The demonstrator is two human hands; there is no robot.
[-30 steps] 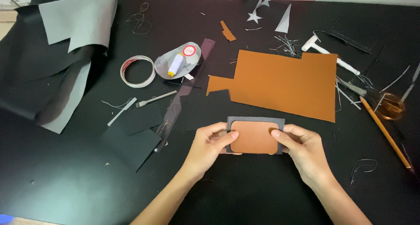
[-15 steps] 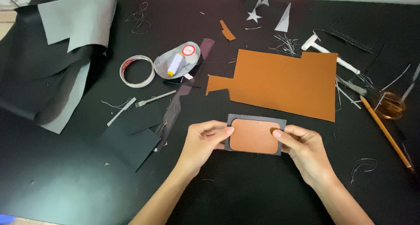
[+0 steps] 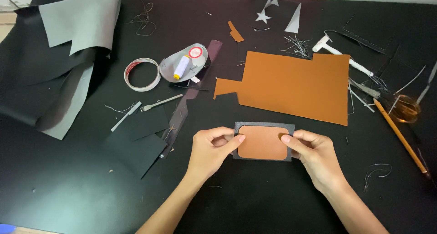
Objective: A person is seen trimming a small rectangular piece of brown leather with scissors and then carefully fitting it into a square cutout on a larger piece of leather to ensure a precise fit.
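Tan patch [image 3: 262, 142] flat on grey backing [image 3: 264, 125]

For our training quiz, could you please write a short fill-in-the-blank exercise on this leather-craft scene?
1. Both hands hold a small brown leather patch lying on a ___ backing piece.
2. The left hand grips the patch's ___ edge; the right hand grips the opposite one.
3. The tape ring lies ___ of the large brown leather sheet.

Answers: grey; left; left

Not much in the way of packaging here, and no screens or signs. Only real label I can spot is the round white one with a red ring [image 3: 196, 52], sitting in the grey oval dish [image 3: 170, 65] up on the black counter [image 3: 255, 197], right next to a small spool with a yellow band [image 3: 181, 67]. Print's too small to make out.
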